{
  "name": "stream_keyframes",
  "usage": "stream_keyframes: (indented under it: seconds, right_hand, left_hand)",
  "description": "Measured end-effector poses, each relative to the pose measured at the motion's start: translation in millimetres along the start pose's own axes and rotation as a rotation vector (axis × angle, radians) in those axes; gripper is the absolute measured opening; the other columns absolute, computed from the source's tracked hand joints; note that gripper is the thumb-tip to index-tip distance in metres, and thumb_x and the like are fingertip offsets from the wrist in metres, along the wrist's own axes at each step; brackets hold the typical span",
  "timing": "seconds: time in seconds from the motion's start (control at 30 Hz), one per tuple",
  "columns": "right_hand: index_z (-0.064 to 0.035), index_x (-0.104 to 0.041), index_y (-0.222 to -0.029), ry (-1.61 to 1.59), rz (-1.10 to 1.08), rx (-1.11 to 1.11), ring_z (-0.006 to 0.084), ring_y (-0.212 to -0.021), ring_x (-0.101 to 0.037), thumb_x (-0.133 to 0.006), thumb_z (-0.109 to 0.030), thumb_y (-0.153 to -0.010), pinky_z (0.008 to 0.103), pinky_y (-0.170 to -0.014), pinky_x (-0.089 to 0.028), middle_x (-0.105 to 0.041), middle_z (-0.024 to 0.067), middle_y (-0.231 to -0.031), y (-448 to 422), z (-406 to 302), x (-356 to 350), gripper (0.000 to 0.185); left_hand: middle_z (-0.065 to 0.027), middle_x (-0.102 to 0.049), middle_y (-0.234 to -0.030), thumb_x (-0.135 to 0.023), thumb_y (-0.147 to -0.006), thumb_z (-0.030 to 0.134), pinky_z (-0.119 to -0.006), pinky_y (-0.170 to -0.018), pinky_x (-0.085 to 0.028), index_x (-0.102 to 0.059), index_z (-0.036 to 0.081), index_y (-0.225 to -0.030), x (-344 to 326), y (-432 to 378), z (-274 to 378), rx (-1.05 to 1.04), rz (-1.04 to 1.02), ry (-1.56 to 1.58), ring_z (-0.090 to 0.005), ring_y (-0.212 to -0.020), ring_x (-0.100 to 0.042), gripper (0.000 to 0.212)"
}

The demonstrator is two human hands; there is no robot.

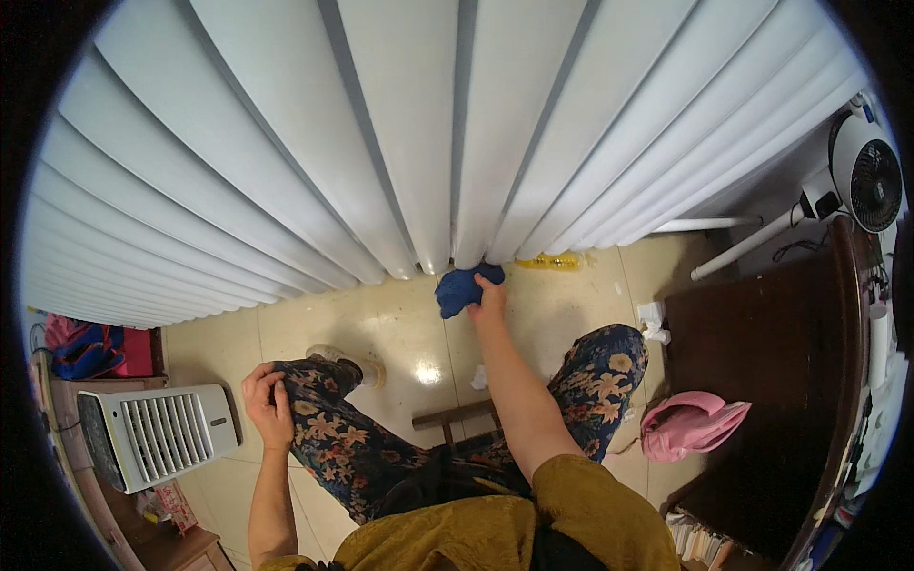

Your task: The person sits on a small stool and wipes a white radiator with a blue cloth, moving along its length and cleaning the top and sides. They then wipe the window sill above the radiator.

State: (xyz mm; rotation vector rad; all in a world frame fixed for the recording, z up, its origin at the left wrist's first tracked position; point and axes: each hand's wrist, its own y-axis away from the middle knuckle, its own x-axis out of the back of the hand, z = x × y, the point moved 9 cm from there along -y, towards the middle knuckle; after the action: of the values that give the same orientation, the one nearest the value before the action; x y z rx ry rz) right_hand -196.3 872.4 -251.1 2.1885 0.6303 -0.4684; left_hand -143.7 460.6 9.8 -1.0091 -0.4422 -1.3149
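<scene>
My right hand (488, 303) grips a bunched dark blue cloth (459, 291), thumb on top. The cloth is at the foot of a tall white panel of upright rounded tubes (421, 178), which looks like a column radiator. Whether it presses against a tube cannot be made out. Just right of the cloth, a bottle of yellow liquid (551, 261) lies on the tiled floor (400, 321), partly under the panel's lower edge. My left hand (268, 403) rests on my left knee, on the floral trousers (332, 421), fingers a little apart and holding nothing.
A white air cooler (171, 432) stands at left, below a blue and pink bag (89, 350). On the right are a dark wooden desk (750, 342), a pink bag (689, 428), crumpled tissue (653, 321) and a fan (867, 175). A wooden stool (453, 415) shows beneath me.
</scene>
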Motion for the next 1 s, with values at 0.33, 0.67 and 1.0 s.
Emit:
stream_keyframes:
  seconds: [0.33, 0.67, 1.0]
  right_hand:
    - [-0.0013, -0.06, -0.095, 0.192, -0.36, 0.408, 0.0176, -0.078, -0.059, -0.07, -0.002, -0.074, 0.0304, -0.073, -0.049, -0.063, 0.0046, -0.088, 136, -156, -120, 0.023]
    - [0.0026, -0.062, -0.087, 0.347, -0.527, 1.732, 0.0211, -0.072, -0.059, -0.071, -0.018, -0.072, 0.0327, -0.069, -0.047, -0.064, 0.0138, -0.077, 393, -396, -317, 0.027]
    - [0.0057, -0.052, -0.11, 0.539, -0.153, 1.547, 0.0293, -0.1, -0.05, -0.076, -0.009, -0.07, 0.0385, -0.092, -0.038, -0.053, 0.0158, -0.101, 219, -209, -177, 0.049]
  left_hand:
    - [-0.0149, -0.059, -0.104, -0.056, -0.083, 0.007, -0.038, -0.087, -0.042, -0.062, 0.0, -0.087, 5, -4, 9, -0.025, 0.028, 0.034, -0.031, -0.099, -0.054, 0.01]
    - [-0.013, -0.06, -0.105, -0.057, -0.08, 0.005, -0.037, -0.085, -0.043, -0.063, 0.002, -0.086, 7, 2, 0, -0.044, 0.087, 0.031, -0.0305, -0.097, -0.055, 0.009]
    - [-0.014, -0.06, -0.106, -0.056, -0.08, 0.002, -0.038, -0.086, -0.042, -0.063, 0.0, -0.087, 7, 4, -5, -0.029, 0.052, 0.054, -0.031, -0.098, -0.053, 0.01]
